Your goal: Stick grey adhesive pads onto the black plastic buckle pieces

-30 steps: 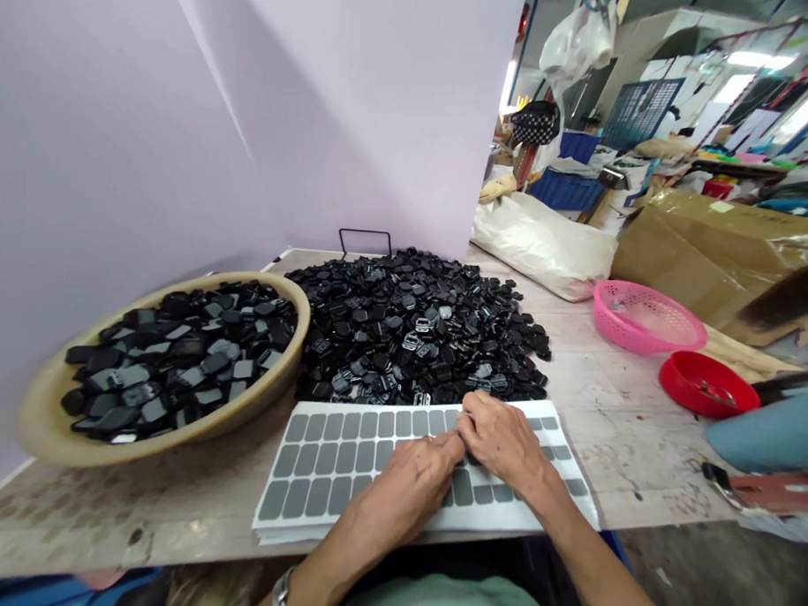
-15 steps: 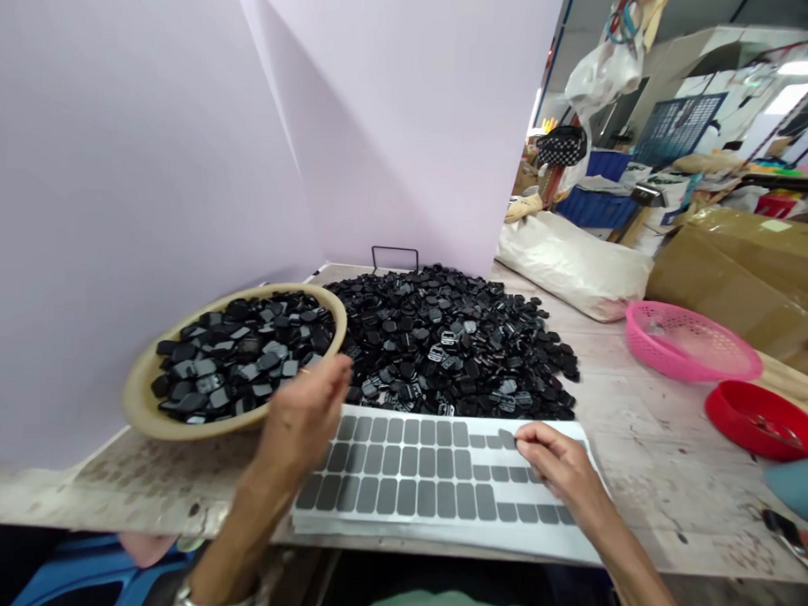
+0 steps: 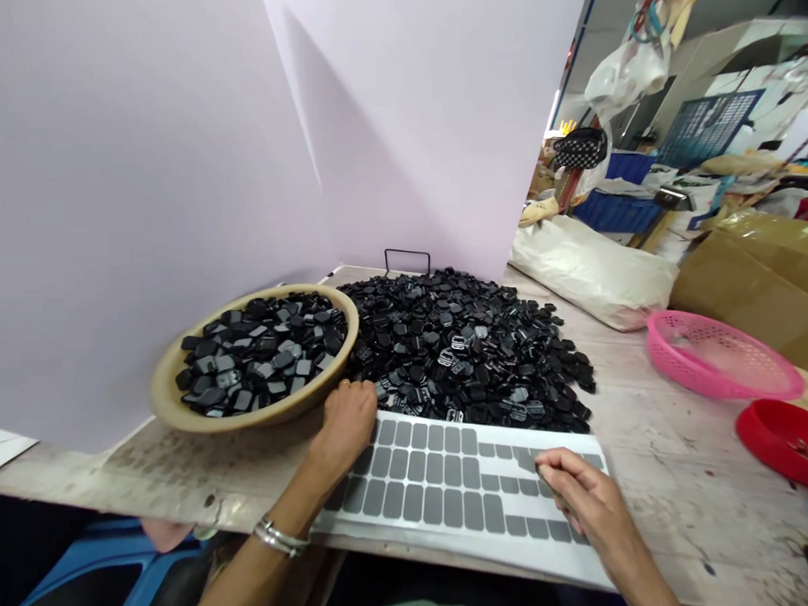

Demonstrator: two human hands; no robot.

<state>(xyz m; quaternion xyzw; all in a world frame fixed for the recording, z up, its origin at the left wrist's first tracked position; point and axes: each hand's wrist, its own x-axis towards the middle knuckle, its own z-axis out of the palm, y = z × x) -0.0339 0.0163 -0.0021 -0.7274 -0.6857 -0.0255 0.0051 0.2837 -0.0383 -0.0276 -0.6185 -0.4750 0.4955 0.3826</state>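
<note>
A white sheet (image 3: 429, 534) with rows of grey rounded stickers lies at the table's front. My right hand (image 3: 586, 495) is over its right part, thumb and forefinger pinching a grey sticker (image 3: 526, 460) by its edge. My left hand (image 3: 350, 420) rests at the sheet's upper left corner, beside the near edge of a heap of small black plastic pieces (image 3: 462, 340). Its fingers are curled down, and whatever they hold is hidden. Left of it stands a beige basin (image 3: 168, 401) filled with black pieces (image 3: 263, 351), many showing grey faces.
A pale partition (image 3: 409, 144) rises behind the heap, with a black wire stand (image 3: 407, 252) at its foot. To the right are a pink basket (image 3: 720, 371), a red tray (image 3: 776, 440), a white sack (image 3: 584, 269) and a cardboard box (image 3: 749, 280).
My left hand has moved from beside the basin's rim to the near edge of the heap and sheet corner. My right hand still pinches the sticker. The view has shifted slightly left.
</note>
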